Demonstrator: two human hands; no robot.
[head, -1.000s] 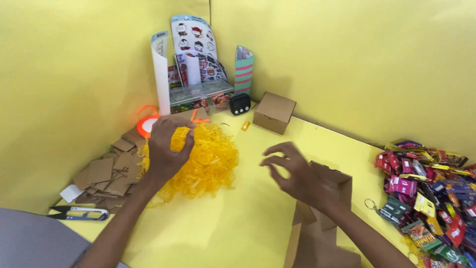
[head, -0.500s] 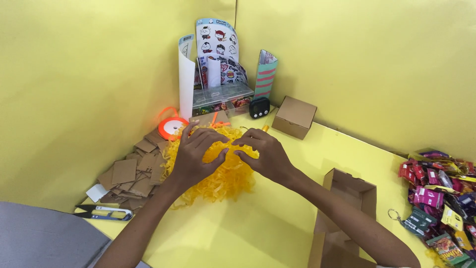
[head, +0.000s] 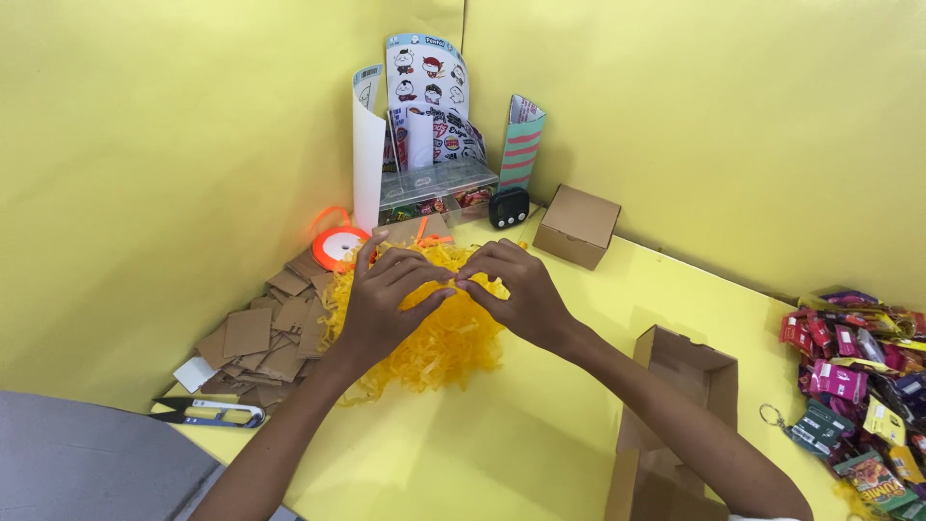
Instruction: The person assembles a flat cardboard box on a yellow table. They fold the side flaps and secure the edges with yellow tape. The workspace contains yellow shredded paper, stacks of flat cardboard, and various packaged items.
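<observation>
A loose heap of yellow shredded paper lies on the yellow table. Both of my hands rest on top of the heap, fingertips meeting. My left hand pinches strands from the left side. My right hand pinches strands from the right side. An open brown cardboard box stands to the right of my right forearm, apart from the heap.
A pile of flat brown card pieces and small snips lie at the left. An orange ribbon spool, sticker sheets, a black timer and a closed brown box stand behind. Colourful snack packets are heaped at right.
My right hand moved left from beside the open box onto the shredded paper. Both hands now meet on the heap, and the view shifted slightly.
</observation>
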